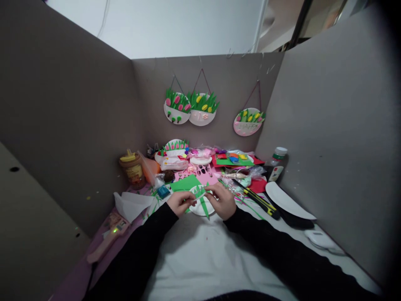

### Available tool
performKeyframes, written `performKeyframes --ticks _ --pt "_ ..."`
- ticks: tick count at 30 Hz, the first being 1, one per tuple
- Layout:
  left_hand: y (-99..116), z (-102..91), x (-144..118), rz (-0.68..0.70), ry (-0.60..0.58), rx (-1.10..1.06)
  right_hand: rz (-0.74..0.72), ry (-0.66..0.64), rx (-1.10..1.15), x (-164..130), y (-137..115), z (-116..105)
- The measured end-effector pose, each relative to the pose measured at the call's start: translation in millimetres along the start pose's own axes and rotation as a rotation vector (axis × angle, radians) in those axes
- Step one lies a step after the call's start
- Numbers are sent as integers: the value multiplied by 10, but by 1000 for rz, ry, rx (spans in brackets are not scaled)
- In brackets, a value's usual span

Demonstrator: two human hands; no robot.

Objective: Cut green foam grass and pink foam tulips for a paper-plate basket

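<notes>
Between my left hand [181,202] and my right hand [222,200] a thin pale strip [199,196] is stretched, pinched at its two ends. Its exact kind is too small to make out. Right beneath it a white paper plate [194,210] lies on the table, partly hidden by my fingers. Pointed green paper leaves [204,205] lie across the plate. Just behind my hands is a sheet of green paper [187,182], beside pink paper with cut-out holes [205,172].
A yellow-and-black utility knife [263,204] lies to the right, near a white plate piece [286,200] and a dark bottle [276,165]. At left are a pink hot glue gun [109,240] with a lit green light and a cup [131,169]. Decorated plates [202,117] hang on the grey partition.
</notes>
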State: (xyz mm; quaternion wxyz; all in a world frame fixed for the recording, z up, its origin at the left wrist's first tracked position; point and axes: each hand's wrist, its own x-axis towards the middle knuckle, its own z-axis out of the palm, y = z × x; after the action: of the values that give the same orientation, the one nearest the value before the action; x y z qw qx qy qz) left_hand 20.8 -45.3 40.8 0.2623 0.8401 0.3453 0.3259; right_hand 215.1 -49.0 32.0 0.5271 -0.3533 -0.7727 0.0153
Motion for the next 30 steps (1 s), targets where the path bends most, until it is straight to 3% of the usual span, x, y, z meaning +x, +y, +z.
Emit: performKeyframes --ticks 12,18,24,30 --pt "-29 32 0 63 1 3 -175 26 -94 -46 32 -7" --pt "4 28 -22 25 -7 -18 -230 38 -125 -65 64 13" --pt "19 33 -20 39 -5 -7 -203 97 -77 -48 63 40" --pt "-5 31 -21 54 -9 12 -118 -8 -78 -46 46 22"
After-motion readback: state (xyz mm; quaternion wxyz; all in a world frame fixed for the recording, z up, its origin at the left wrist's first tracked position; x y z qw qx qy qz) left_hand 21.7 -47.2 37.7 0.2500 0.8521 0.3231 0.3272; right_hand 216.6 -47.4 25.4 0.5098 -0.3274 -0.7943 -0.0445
